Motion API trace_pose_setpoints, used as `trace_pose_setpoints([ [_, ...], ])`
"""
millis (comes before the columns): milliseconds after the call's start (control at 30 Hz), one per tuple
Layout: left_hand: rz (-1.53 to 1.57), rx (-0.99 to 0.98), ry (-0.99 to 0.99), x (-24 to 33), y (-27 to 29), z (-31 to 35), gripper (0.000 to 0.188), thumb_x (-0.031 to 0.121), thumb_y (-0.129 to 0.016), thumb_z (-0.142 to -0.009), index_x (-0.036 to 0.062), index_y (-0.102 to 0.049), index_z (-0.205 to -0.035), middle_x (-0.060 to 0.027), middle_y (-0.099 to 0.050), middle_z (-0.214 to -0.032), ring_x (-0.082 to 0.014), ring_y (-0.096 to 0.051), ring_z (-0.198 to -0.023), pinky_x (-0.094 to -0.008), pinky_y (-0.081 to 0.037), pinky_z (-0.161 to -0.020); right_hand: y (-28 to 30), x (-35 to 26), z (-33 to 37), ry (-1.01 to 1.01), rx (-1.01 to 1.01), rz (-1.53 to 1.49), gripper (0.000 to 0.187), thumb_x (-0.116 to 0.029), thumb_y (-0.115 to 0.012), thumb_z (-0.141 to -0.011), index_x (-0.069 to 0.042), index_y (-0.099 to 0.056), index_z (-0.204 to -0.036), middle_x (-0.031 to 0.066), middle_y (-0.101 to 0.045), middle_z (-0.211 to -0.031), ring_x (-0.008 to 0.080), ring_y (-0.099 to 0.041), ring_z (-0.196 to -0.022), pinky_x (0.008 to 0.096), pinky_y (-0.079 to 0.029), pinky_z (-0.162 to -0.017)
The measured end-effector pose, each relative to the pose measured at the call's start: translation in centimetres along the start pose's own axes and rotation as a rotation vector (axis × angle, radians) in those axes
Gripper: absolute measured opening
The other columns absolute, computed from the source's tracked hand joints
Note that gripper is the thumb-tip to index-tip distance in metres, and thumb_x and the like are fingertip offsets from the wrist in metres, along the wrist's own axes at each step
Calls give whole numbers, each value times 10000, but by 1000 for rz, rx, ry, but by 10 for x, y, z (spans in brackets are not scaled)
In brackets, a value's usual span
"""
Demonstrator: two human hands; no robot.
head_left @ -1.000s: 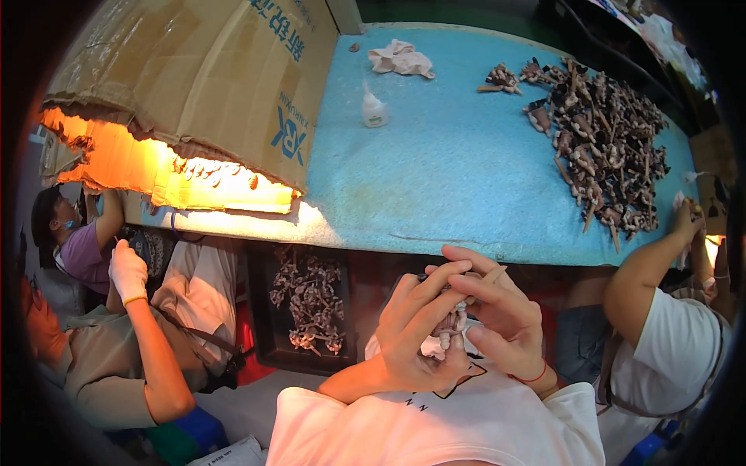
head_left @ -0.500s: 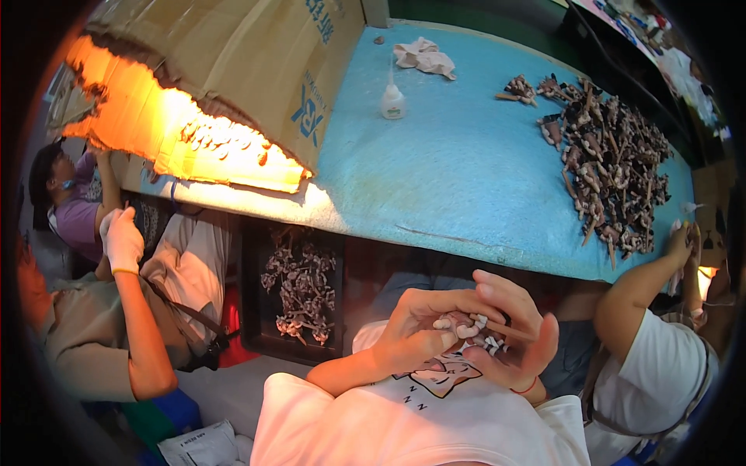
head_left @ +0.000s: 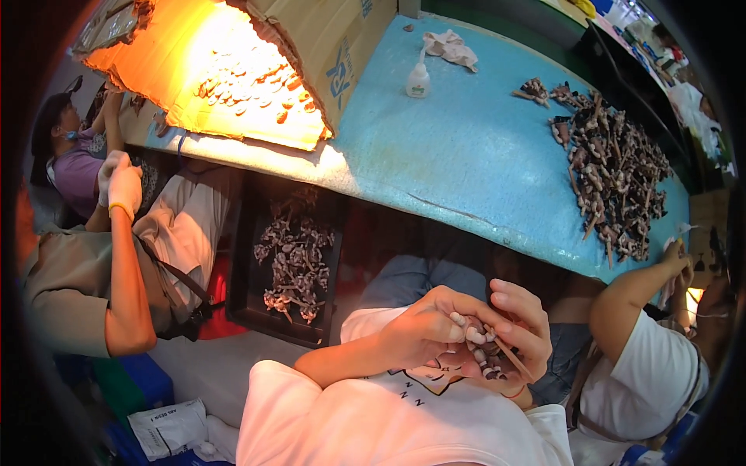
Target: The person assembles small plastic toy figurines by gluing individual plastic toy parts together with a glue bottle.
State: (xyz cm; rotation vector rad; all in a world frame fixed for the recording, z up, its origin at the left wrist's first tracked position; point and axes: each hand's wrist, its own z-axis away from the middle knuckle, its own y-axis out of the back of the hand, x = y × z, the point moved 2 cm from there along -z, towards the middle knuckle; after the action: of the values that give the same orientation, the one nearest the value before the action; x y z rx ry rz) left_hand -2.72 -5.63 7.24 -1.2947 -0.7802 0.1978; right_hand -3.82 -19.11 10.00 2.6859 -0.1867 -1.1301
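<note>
In front of my chest I hold a small figurine (head_left: 480,335) with pale, rounded parts and dark-and-white striped parts at its lower end. A thin wooden-looking stick (head_left: 511,359) juts out beside it. My left hand (head_left: 426,330) pinches the figurine from the left, thumb and fingers closed at its upper part. My right hand (head_left: 530,322) curls around it from the other side, its fingers bent and its palm partly hidden behind the piece. What the fingertips press on is too small to make out.
A heap of similar figurines (head_left: 618,175) lies on the blue tabletop (head_left: 466,147). Beyond are a white squeeze bottle (head_left: 418,81) and a crumpled cloth (head_left: 452,51). Brightly lit cardboard (head_left: 350,74) stands left. Below it, a black tray (head_left: 237,291) holds more figurines. People sit on both sides.
The view has shifted, so the table appears farther right and higher. The figurine and its stick have turned steeper in my hands, and my left fingers have moved up on it.
</note>
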Motion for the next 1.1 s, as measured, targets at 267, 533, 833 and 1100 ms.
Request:
trace_pose_setpoints([
  [267,-268,69,-46,36,-10,-12,359,21,-404,-655,-110,-582,-937,-108,-605,-791,-106,-544,-719,-212,-426,-651,-4,28,-18,55,-67,-99,364,-112,-730,-660,-72,-527,-960,191,-573,-996,345,-573,-905,371,-494,-723],
  [533,-350,77,7,51,6,-28,329,40,-428,-667,-79,-591,-927,-81,-606,-776,-101,-547,-697,-222,-431,-625,-1,52,-24,-61,-164,-184,301,-45,-708,-633,-84,-573,-899,195,-551,-1030,341,-562,-914,364,-497,-710],
  [833,-307,13,-51,52,11,-43,314,68,-467,-712,-75,-586,-965,-106,-610,-865,-124,-559,-733,-224,-432,-651,7,67,-29,-38,-128,-247,287,-9,-684,-639,-77,-594,-904,211,-560,-1014,342,-581,-864,367,-511,-686],
  [1100,-354,-28,-89,53,12,-48,320,68,-473,-704,-81,-592,-961,-125,-602,-923,-130,-560,-736,-223,-432,-658,7,69,-33,25,-124,-252,275,-39,-704,-629,-89,-615,-884,211,-567,-989,335,-592,-846,365,-522,-669],
])
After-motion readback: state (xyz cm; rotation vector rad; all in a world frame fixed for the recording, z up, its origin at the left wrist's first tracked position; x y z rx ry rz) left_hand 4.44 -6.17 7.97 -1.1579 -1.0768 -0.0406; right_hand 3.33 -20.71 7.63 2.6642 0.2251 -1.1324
